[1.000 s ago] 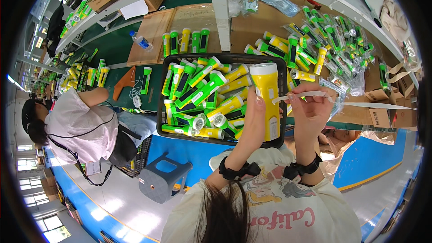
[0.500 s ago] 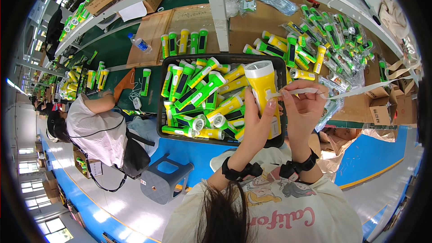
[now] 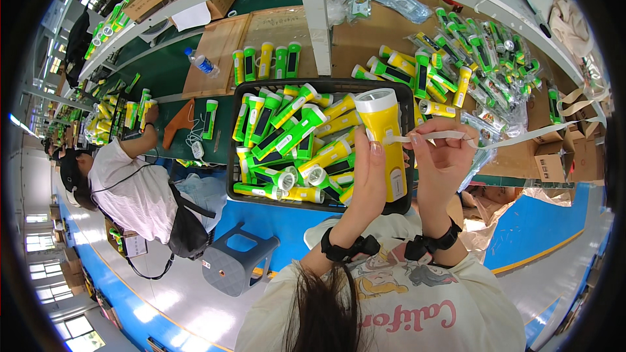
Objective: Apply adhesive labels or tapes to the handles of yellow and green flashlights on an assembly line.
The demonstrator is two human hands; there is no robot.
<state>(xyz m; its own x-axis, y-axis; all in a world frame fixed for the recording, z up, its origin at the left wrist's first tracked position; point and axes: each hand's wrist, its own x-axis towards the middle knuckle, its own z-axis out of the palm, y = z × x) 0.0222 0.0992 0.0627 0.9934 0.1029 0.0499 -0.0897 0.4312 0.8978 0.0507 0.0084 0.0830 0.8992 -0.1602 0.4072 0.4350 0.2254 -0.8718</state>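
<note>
My left hand [image 3: 369,179] is closed around a yellow flashlight [image 3: 380,114] with a wide white head, tilted upright over the near right part of a black crate [image 3: 229,163]. A white strap [image 3: 548,129] runs from the side of the flashlight through the fingers of my right hand [image 3: 445,163]. Those fingers pinch the strap just right of the flashlight, and its long tail trails off to the right. Whether the strap passes through a loop on the flashlight is too small to tell. Green and yellow flashlights [image 3: 290,133] fill the crate.
Bagged flashlights [image 3: 492,58] and loose ones are heaped on the bench at the right. Several flashlights [image 3: 266,60] stand behind the crate, near a water bottle [image 3: 203,63]. A co-worker [image 3: 134,182] sits at the left beside a grey stool [image 3: 238,261]. Cartons [image 3: 554,156] stand at the far right.
My left thumb has shifted slightly left on the flashlight, and the strap's tail has sagged a little. At the left, the co-worker's arm has stretched out toward the standing flashlights.
</note>
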